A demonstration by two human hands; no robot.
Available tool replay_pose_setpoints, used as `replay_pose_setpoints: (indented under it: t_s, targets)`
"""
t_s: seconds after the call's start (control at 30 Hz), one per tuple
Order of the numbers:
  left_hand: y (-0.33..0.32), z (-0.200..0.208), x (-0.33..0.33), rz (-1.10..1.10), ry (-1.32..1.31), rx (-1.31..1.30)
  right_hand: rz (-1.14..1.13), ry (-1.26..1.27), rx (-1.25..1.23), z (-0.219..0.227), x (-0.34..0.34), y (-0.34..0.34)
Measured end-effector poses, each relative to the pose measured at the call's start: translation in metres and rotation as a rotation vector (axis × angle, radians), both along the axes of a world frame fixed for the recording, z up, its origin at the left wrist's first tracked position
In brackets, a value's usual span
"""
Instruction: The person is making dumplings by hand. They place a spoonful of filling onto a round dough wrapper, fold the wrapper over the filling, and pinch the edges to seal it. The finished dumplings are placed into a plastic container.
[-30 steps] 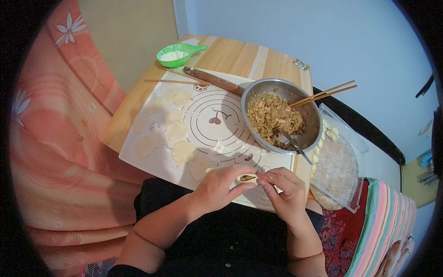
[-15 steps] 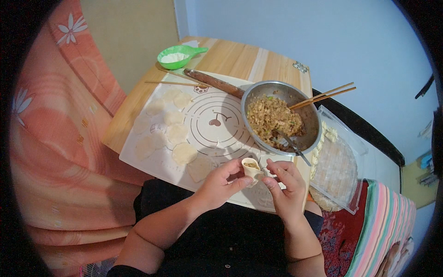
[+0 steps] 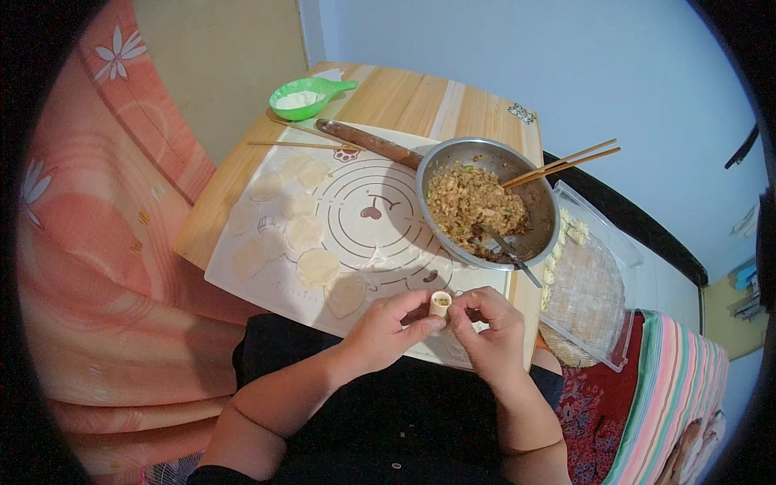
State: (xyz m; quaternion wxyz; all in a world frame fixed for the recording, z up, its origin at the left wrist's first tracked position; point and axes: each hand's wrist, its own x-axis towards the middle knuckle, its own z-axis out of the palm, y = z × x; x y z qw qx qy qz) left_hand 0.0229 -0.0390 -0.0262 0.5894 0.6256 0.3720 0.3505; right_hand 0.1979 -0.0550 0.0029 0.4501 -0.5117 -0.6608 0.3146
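Between my hands, over the near edge of the white baking mat (image 3: 380,179), is a partly folded dumpling (image 3: 440,305) with filling showing in its small round opening. My left hand (image 3: 391,330) grips it from the left between thumb and fingers. From the right, the closed thumb and fingertips of my right hand (image 3: 491,330) pinch the wrapper's edge. Several flat round dough wrappers (image 3: 318,268) lie on the mat's left part. Beyond my right hand stands a steel bowl (image 3: 540,162) of minced filling (image 3: 477,198), a spoon (image 3: 513,252) and chopsticks (image 3: 566,163) resting in it.
A rolling pin (image 3: 368,143) lies against the bowl's far left side. Loose chopsticks (image 3: 299,145) and a green scoop of white flour (image 3: 311,95) are at the far left of the wooden table (image 3: 404,93). Right of the bowl, a clear plastic container (image 3: 610,339) sits by a round woven tray (image 3: 586,287).
My right fingertips have closed in on the dumpling's edge from a looser, more spread pose. The wrapper's opening now looks smaller and rounder. The whole view has shifted slightly.
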Motion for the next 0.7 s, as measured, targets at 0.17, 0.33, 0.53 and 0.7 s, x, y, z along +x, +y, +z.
replay_pose_setpoints:
  t_s: [0.17, 0.33, 0.53, 0.7]
  targets:
    - [0.000, -0.001, 0.001, 0.006, -0.056, -0.039, -0.037, -0.250, 0.251, 0.003, -0.002, -0.001]
    - [0.001, -0.007, 0.005, 0.039, -0.057, 0.057, -0.018, -0.259, 0.344, 0.010, -0.003, -0.001]
    - [-0.002, 0.007, 0.002, -0.004, 0.075, 0.025, 0.028, -0.274, 0.331, 0.007, -0.001, 0.000]
    - [0.000, 0.002, 0.002, 0.003, 0.064, 0.059, 0.011, -0.331, 0.392, 0.010, -0.002, 0.000]
